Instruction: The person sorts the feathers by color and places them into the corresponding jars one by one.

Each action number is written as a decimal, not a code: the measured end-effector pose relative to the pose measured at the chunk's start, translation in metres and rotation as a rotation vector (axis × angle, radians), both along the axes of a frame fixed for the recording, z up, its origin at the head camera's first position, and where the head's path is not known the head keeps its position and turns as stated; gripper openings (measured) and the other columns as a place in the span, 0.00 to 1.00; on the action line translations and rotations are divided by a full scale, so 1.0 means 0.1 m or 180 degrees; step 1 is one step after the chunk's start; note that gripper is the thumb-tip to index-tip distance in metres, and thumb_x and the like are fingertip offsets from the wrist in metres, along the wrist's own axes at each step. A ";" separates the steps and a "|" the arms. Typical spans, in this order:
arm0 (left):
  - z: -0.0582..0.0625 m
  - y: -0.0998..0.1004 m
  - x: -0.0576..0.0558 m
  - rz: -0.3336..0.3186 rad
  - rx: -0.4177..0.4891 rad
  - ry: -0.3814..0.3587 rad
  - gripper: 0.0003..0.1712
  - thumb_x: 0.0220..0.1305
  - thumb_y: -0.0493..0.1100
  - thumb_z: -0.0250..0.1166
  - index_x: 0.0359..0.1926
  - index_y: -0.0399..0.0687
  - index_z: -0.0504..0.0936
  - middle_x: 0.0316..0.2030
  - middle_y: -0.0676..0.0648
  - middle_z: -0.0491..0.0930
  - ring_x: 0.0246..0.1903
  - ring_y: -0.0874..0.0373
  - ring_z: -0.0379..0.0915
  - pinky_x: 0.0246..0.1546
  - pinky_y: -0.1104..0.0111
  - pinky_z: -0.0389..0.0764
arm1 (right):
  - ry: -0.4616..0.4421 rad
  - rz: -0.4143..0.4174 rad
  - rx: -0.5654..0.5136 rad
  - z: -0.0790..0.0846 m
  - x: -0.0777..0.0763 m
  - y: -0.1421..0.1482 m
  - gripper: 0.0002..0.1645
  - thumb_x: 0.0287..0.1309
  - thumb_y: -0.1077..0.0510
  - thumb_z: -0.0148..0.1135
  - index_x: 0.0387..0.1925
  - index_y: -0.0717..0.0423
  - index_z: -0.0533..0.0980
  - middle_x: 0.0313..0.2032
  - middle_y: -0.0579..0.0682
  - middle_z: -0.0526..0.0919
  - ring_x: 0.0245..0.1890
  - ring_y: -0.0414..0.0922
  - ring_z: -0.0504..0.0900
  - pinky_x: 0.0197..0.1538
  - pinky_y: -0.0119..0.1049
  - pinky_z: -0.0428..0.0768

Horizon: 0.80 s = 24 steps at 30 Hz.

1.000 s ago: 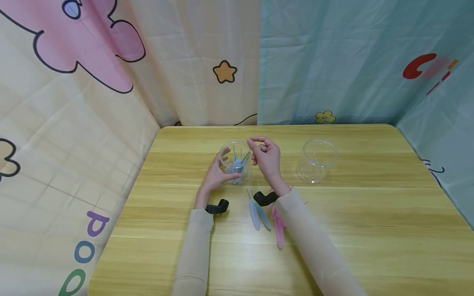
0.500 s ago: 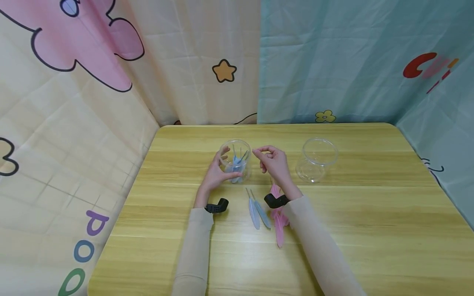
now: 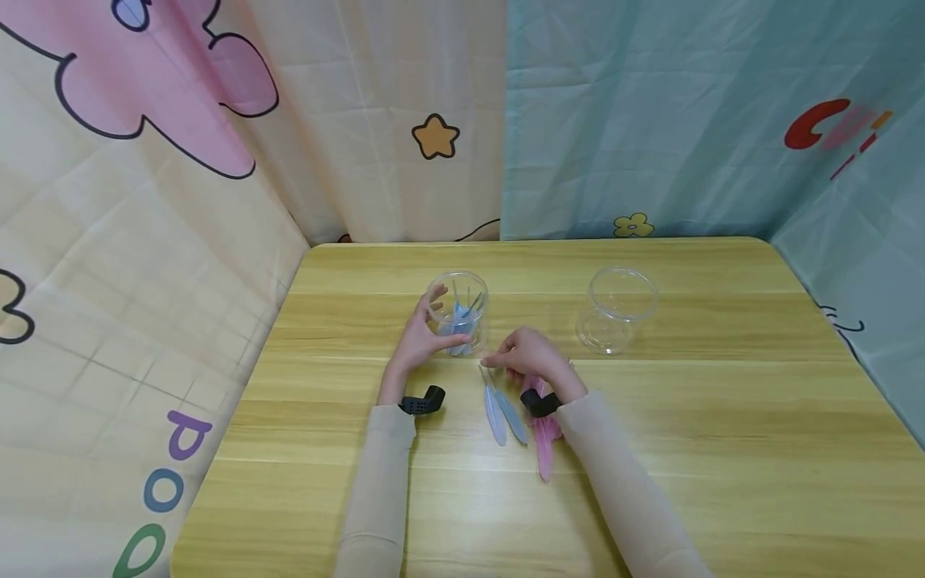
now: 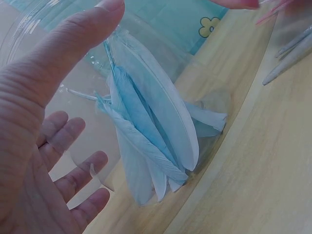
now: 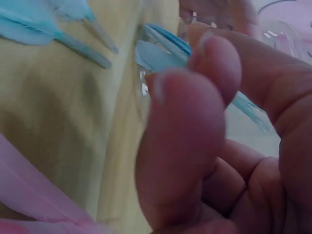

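Observation:
My left hand [image 3: 417,339] holds a clear plastic cup [image 3: 481,321] at the back of the table, with the thumb across its near side and the fingers behind it. Several pale blue feathers [image 4: 161,107] stand in that cup, quills upward. To the right, my right hand [image 3: 535,353] is low over the table with loosely bent fingers and nothing between them. Its fingertips overlap the quill ends of two loose blue feathers [image 3: 495,413] in the head view; the right wrist view shows these quills [image 5: 87,51] apart from the fingertips. Pink feathers [image 3: 544,453] lie partly under the right wrist.
A second clear cup [image 3: 624,319], holding nothing visible, stands on the right of the wooden table [image 3: 723,433]. Printed curtains [image 3: 614,120] hang behind the table and at both sides. A black wrist camera [image 3: 425,400] sits on the left wrist, another camera [image 3: 539,403] on the right.
My right hand has left the rim of the feather-filled cup, moving first right, then down toward the loose blue feathers. The left hand stays on its cup.

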<state>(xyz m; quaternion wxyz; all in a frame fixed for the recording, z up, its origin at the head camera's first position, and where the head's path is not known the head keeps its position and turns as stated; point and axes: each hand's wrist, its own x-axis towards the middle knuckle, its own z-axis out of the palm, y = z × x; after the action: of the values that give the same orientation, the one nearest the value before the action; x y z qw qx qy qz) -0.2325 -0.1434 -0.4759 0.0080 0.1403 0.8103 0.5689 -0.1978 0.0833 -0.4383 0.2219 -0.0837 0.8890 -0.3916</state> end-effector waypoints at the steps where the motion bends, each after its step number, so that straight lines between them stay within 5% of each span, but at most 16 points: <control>1: 0.00 0.00 0.00 0.0002 -0.0004 0.0004 0.61 0.41 0.52 0.79 0.73 0.58 0.52 0.68 0.56 0.57 0.65 0.49 0.54 0.59 0.47 0.61 | -0.0029 -0.0004 0.0030 -0.01 0.01 -0.01 0.22 0.51 0.44 0.70 0.25 0.61 0.81 0.15 0.50 0.77 0.13 0.45 0.76 0.19 0.37 0.77; 16: 0.00 0.00 0.00 -0.0022 -0.0013 -0.0006 0.60 0.43 0.47 0.79 0.73 0.57 0.51 0.69 0.54 0.56 0.66 0.48 0.53 0.60 0.47 0.58 | -0.0151 -0.0071 0.0474 -0.12 0.08 -0.18 0.26 0.48 0.43 0.72 0.11 0.57 0.76 0.08 0.46 0.73 0.08 0.40 0.69 0.12 0.31 0.69; 24: 0.31 0.05 0.19 -0.0096 -0.0023 0.0030 0.57 0.47 0.40 0.77 0.72 0.41 0.51 0.69 0.40 0.55 0.65 0.39 0.53 0.59 0.44 0.58 | -0.0041 -0.0143 0.0634 -0.14 0.09 -0.22 0.24 0.48 0.45 0.72 0.10 0.55 0.77 0.08 0.46 0.73 0.07 0.40 0.71 0.12 0.31 0.67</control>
<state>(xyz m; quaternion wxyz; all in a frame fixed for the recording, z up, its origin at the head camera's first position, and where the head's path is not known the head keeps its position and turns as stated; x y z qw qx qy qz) -0.2140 -0.1386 -0.4450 0.0132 0.1551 0.8102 0.5651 -0.1886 0.0615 -0.4522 0.2261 -0.0388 0.9238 -0.3067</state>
